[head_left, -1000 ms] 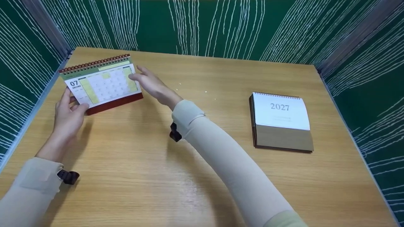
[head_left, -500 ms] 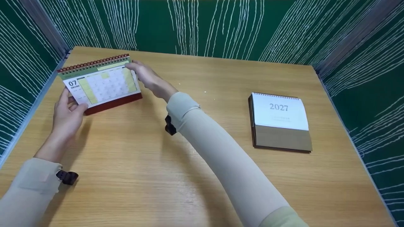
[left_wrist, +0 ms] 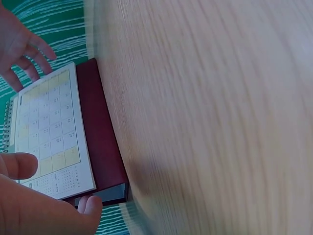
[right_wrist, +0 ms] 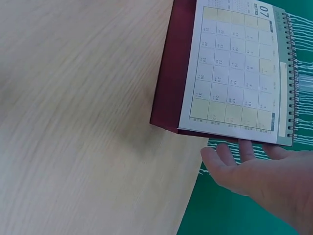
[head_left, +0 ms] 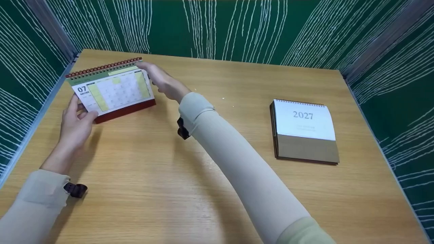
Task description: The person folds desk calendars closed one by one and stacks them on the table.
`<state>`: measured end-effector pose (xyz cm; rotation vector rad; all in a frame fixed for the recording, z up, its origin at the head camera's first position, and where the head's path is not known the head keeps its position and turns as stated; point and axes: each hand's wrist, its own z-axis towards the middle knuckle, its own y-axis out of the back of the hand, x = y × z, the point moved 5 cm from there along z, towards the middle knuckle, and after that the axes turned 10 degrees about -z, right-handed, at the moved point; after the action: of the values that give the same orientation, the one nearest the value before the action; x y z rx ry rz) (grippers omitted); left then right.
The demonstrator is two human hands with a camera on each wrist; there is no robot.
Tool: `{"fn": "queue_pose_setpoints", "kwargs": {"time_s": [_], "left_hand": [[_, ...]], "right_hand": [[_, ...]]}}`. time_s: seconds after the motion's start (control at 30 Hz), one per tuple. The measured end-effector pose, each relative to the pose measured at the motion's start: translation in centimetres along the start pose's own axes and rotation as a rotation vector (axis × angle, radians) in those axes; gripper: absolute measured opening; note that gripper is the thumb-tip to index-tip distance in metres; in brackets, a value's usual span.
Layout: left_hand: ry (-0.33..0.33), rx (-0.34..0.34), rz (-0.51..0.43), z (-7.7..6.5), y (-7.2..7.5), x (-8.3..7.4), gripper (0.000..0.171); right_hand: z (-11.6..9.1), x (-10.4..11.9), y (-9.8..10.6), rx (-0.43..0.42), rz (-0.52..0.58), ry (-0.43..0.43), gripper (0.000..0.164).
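A desk calendar [head_left: 118,89] with a red spiral binding and dark red base stands tilted at the far left, its page showing 07. My left hand [head_left: 76,123] holds its left end, the thumb in front by the lower corner and other fingers at the side and behind. At the opposite end, my right hand [head_left: 166,81] touches the upper right edge near the binding. Its fingers look loosely extended along that edge in the right wrist view. Part of the left fingers is hidden by the calendar.
A second desk calendar [head_left: 305,130], with a white page reading 2027 and a brown lower band, stands on the right of the wooden table [head_left: 217,196]. Small white specks [head_left: 223,98] lie near the middle. Green walls [head_left: 237,30] with white lines enclose the table.
My right hand has moved up along the calendar's right edge, from beside the page to the corner by the binding. My left hand keeps its hold, and the calendar stays about in place.
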<state>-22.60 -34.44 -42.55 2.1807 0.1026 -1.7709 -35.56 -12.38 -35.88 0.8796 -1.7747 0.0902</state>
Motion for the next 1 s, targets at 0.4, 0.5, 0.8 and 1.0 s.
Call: {"fn": "queue_pose_setpoints", "kwargs": {"time_s": [0.4, 0.5, 0.8, 1.0], "left_hand": [[-0.04, 0.047, 0.022, 0.1, 0.1, -0.1, 0.072], [-0.033, 0.062, 0.021, 0.1, 0.3, -0.1, 0.071], [-0.05, 0.121, 0.025, -0.1, 0.4, -0.2, 0.062], [-0.01, 0.156, 0.011, -0.1, 0.4, -0.3, 0.06]], "right_hand": [[0.4, 0.7, 0.3, 0.023, 0.06, -0.018, 0.064], [0.4, 1.0, 0.4, 0.021, 0.056, -0.018, 0.064], [-0.2, 2.0, 0.8, 0.013, 0.063, 0.011, 0.067], [-0.6, 2.2, 1.1, 0.011, 0.024, 0.04, 0.067]]}}
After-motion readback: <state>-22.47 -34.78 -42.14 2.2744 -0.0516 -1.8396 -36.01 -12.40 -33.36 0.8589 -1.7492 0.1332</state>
